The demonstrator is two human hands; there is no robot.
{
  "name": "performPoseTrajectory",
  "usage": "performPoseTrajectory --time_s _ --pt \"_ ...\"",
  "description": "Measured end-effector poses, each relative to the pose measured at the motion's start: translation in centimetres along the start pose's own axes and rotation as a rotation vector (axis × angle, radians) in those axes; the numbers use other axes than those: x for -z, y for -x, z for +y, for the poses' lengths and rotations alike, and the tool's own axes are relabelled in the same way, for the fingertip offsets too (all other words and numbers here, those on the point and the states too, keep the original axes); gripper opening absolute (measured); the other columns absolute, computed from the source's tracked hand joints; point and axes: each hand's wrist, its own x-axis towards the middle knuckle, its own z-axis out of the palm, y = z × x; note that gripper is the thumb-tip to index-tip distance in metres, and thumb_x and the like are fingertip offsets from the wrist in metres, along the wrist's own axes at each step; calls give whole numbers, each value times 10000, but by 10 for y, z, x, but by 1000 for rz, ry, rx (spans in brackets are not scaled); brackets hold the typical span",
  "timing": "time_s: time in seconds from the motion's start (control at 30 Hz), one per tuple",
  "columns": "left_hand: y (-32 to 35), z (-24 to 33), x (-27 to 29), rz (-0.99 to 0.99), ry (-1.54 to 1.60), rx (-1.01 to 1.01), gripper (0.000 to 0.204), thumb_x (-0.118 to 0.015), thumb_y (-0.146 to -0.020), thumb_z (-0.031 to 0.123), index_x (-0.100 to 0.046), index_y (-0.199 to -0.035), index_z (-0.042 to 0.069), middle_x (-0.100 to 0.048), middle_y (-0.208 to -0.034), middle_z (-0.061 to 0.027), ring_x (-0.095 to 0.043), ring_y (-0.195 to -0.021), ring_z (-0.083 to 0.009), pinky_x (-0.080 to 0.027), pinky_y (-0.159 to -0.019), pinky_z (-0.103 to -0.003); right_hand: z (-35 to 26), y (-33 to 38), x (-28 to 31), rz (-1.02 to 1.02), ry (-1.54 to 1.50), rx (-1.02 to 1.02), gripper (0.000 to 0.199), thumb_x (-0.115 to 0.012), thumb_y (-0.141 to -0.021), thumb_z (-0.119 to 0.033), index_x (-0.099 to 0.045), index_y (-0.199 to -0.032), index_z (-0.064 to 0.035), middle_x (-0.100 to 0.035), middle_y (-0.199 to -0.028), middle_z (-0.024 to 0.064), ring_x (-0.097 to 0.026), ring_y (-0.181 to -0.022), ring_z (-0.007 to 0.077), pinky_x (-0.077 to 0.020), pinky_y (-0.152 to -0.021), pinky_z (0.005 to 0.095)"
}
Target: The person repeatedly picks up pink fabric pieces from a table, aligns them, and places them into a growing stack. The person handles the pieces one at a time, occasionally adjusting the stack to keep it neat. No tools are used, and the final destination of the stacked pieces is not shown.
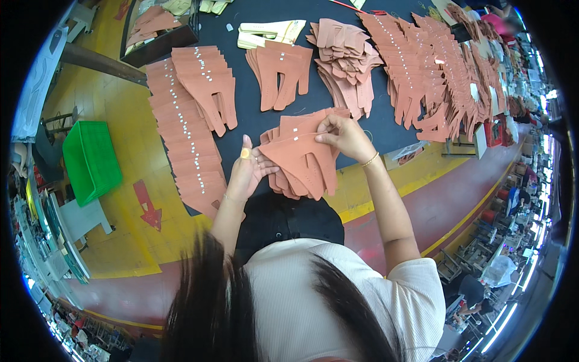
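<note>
A person's right hand (pixel 344 136) is pinching the upper right edge of a forked salmon-brown piece (pixel 301 155) between thumb and fingers, while the left hand (pixel 248 168), thumb raised and fingers extended, is touching its left corner without clenching. The piece is lying atop a loose pile (pixel 287 188) of similar shapes at the near edge of a dark table (pixel 386 140). To the left, a long overlapping row (pixel 180 136) is running from far to near, with white marks dotting it. Beyond the pile, another forked stack (pixel 269 67) is resting just near of pale yellow pieces (pixel 288 30). A green crate (pixel 90 160) is standing farther left.
</note>
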Motion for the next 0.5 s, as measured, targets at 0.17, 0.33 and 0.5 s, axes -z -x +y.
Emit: performPoseTrajectory --time_s 0.17,0.33,0.5 --pt "2 -3 -7 35 -158 -61 481 -559 -992 431 -573 -1200 -3 -672 -1043 -92 -662 -880 -169 -549 -823 -318 -6 -9 4 51 113 42 197 -782 -808 -102 -651 -915 -1 -652 -787 6 -585 -716 84 -498 -688 248" --pt "4 -13 -17 115 -229 -159 305 -668 -953 230 -626 -1144 -5 -667 -1017 -48 -629 -840 -92 -534 -756 -241 -13 -18 3 67 270 95 262 -784 -759 -169 -671 -937 -13 -707 -813 143 -699 -780 267 -528 -703 352" --pt "3 -17 -28 213 -264 -192 295 -681 -943 205 -636 -1147 -4 -679 -1004 -41 -625 -795 -72 -523 -716 -217 -21 -25 11 55 361 111 266 -790 -777 -156 -673 -970 -15 -712 -813 104 -680 -734 194 -520 -689 313"
